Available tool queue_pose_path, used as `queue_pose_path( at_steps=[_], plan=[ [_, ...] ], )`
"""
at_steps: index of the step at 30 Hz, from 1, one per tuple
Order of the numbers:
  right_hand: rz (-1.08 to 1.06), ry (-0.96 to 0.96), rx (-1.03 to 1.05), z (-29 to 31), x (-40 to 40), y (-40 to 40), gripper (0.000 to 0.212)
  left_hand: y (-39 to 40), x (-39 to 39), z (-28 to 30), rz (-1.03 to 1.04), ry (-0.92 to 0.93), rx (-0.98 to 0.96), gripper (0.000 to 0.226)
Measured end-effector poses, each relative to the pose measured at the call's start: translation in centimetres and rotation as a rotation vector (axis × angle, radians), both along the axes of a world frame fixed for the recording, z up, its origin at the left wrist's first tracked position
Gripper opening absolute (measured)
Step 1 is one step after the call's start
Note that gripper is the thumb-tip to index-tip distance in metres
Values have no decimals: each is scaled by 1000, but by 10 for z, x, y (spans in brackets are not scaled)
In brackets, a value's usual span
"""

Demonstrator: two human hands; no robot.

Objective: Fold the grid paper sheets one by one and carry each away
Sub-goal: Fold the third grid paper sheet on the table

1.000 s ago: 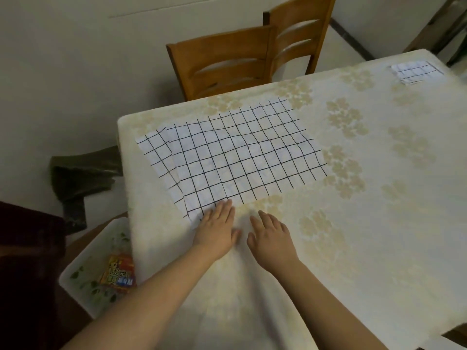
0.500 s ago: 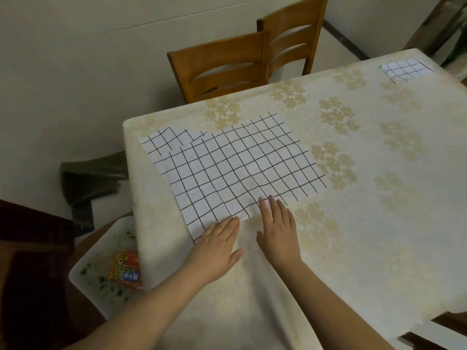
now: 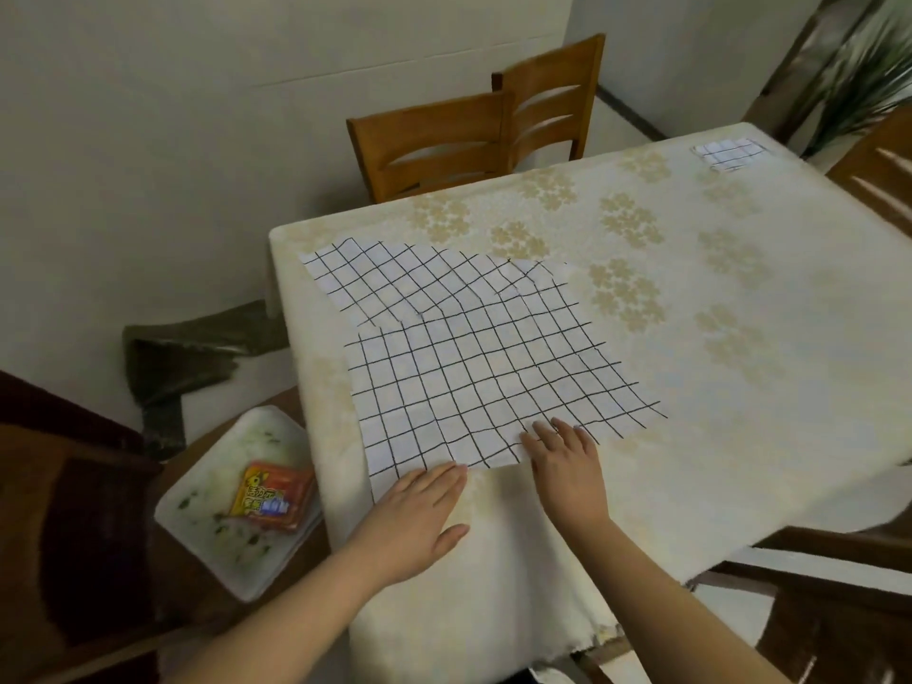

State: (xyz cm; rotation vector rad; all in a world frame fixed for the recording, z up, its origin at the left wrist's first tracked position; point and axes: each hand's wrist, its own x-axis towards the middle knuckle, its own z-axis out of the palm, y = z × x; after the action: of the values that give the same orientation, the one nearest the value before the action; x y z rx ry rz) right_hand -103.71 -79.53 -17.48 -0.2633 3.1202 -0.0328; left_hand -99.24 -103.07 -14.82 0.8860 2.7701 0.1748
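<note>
Both hands — left hand [image 3: 412,515], right hand [image 3: 567,461] — flat on top grid sheet [image 3: 483,377].

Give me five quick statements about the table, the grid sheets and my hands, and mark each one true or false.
1. Both hands lie flat at the near edge of the top grid sheet. True.
2. The left hand holds the sheet up off the table. False: it lies flat on the sheet's near corner.
3. A second grid sheet shows from under the top one, at the far left. True.
4. The folded grid paper lies next to the right hand. False: it is at the far right corner.
5. The orange packet lies on the table. False: it is in a white tray beside it.
</note>
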Motion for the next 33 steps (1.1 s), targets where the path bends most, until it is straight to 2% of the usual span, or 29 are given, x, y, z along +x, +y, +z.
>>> queue_pose_path(
  at_steps=[3,11,13,18,24,27,30,33],
  plan=[
    [-32,-29,11,2,42,-4,37,-6,28,1,33,-28,-5,62],
    [-74,-93,23,0,138,-18,28,-28,98,-18,-72,-144,-76,61],
    [-82,-140,13,1,154,-20,28,-29,107,-22,-66,-131,-47,68],
    [-107,-223,-48,-6,171,-15,37,-23,116,-10,-108,-236,-63,94],
    [-131,-256,-146,-5,169,-10,45,-16,110,-9,-143,-304,-49,103],
    [-146,-226,-185,-10,161,-5,50,-8,94,-11,-171,-368,-46,96],
    [-145,-226,-210,-13,150,-1,45,2,74,-15,-208,-384,-54,62],
    [-131,-204,-235,-15,139,3,44,12,54,-16,-201,-372,-43,65]
  ],
)
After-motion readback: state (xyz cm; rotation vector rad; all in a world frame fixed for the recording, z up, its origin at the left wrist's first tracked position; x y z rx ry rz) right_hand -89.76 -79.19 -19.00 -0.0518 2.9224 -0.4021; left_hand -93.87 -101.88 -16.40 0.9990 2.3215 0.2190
